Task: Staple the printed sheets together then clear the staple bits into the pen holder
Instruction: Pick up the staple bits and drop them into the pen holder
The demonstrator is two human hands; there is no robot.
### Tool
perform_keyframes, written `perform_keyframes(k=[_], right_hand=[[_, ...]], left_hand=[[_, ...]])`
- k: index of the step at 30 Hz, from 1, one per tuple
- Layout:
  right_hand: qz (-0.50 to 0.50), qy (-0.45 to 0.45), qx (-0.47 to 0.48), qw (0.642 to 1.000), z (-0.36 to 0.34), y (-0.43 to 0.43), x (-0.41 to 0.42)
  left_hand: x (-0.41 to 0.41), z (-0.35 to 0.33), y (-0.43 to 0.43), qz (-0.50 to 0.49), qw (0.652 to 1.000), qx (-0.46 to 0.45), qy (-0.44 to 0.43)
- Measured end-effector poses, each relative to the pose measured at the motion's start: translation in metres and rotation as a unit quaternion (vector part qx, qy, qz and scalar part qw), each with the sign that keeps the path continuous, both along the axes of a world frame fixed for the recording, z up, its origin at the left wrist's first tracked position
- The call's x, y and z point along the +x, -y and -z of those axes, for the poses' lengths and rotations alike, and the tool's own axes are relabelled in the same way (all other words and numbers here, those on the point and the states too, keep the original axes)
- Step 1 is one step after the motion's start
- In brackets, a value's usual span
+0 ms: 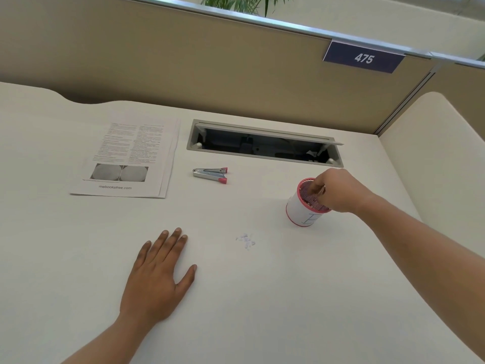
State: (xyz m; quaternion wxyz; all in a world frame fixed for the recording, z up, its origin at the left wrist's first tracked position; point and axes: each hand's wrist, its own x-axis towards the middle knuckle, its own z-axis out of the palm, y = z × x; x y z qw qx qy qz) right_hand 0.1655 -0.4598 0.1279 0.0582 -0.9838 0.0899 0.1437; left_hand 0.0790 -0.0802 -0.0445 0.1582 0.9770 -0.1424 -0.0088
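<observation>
The printed sheets (128, 160) lie stacked at the back left of the white desk (262, 298). A small metal stapler with pink ends (210, 175) rests to their right. A little pile of staple bits (246, 240) sits mid-desk. The pen holder (304, 208), white with a pink rim and mesh, stands at the right. My right hand (338, 190) hovers over its mouth, fingertips pinched and dipping inside; whatever they hold is too small to see. My left hand (157, 277) lies flat and open on the desk, left of the staple bits.
An open cable hatch (265, 144) is set into the desk behind the stapler. A beige partition with a "475" plate (363, 57) bounds the back. A curved side panel (435, 143) rises at the right.
</observation>
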Motion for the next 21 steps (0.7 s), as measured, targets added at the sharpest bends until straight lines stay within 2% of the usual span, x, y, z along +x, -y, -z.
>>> perform_keyframes(k=[6,9,11,13,16,18,21], right_hand=[[0.03,0.175,0.073,0.981,0.005,-0.002,-0.004],[0.042,0.219,0.084,0.971,0.004,-0.009,-0.01],[0.054,0.238,0.124,0.962,0.005,-0.02,-0.018],[0.044,0.228,0.174,0.957,0.013,-0.037,-0.031],[-0.002,0.141,0.189,0.972,0.043,-0.064,-0.047],[-0.011,0.088,0.173,0.981,0.068,-0.073,-0.053],[0.003,0.056,0.105,0.993,0.092,-0.077,-0.058]], left_hand=[[0.0,0.0,0.0,0.0,1.0,0.0,0.002],[0.0,-0.001,0.0,0.0,1.0,0.0,0.005],[0.0,-0.001,0.001,-0.001,1.0,0.001,0.007],[0.0,-0.002,0.001,-0.002,1.0,0.0,0.009],[0.0,-0.002,0.001,-0.001,1.0,-0.005,0.011],[0.0,-0.002,0.001,-0.001,1.0,-0.007,0.013],[-0.001,-0.002,0.001,-0.001,1.0,-0.004,0.015]])
